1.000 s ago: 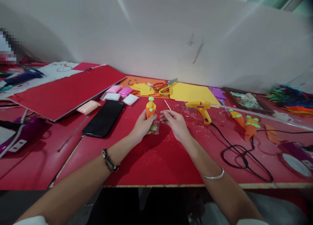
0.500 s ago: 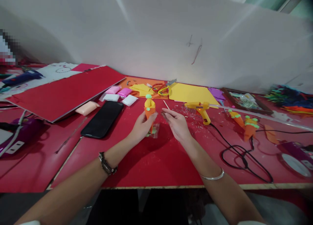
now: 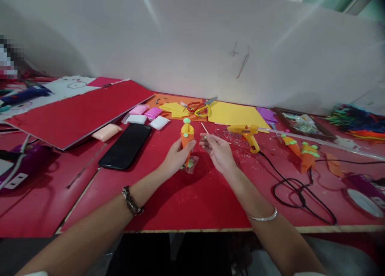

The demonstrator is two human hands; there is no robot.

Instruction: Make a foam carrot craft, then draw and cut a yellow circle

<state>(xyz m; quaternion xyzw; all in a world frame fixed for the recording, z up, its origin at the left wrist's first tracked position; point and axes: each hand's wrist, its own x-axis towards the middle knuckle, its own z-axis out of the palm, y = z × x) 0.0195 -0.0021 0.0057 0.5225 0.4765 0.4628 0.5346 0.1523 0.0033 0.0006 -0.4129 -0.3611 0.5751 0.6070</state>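
Red table (image 3: 192,204) meets a pale wall (image 3: 168,47). Left of the glue gun (image 3: 252,140), the left hand (image 3: 177,155) grips an orange cone (image 3: 186,141), point down, two green dots (image 3: 187,120) showing on it; the right hand (image 3: 221,152), nearer the glue gun, pinches another green dot (image 3: 205,137), not yet on the cone. Right of the glue gun lie two cones (image 3: 307,162), one with more dots, seemingly further along.

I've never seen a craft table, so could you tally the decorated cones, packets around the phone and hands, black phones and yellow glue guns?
Decorated cones: 3 (held cone in left hand, nearer cone, farther cone)
Packets: 6 (pale pink packet, bright pink packet, left white packet, right white packet, peach packet, clear packet)
Black phone: 1
Yellow glue gun: 1
Total: 11
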